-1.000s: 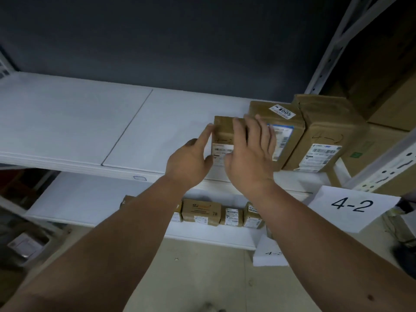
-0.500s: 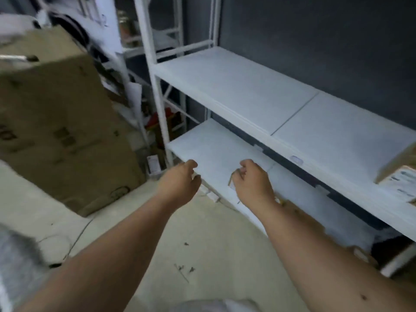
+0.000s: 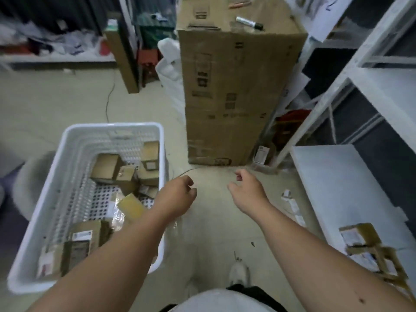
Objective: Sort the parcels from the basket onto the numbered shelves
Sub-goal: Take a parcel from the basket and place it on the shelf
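From the head camera, looking down at the floor, a white basket [image 3: 67, 167] sits at the left with brown parcels [image 3: 126, 170] piled against its far right corner and more along its near side. The left hand [image 3: 177, 194] hangs just past the basket's right rim, its fingers loosely curled around nothing. The right hand [image 3: 247, 188] is out over the bare floor, well apart from the basket, also loosely curled and empty. Straight ahead stands a tall cardboard box [image 3: 234, 86] with a marker pen [image 3: 249, 22] lying on its top. At the right is a white shelf unit [image 3: 337, 183]; a few labelled parcels on the low shelf [image 3: 364, 242] lie near its front edge. A white shoe [image 3: 238, 273] shows at the bottom, between the forearms.
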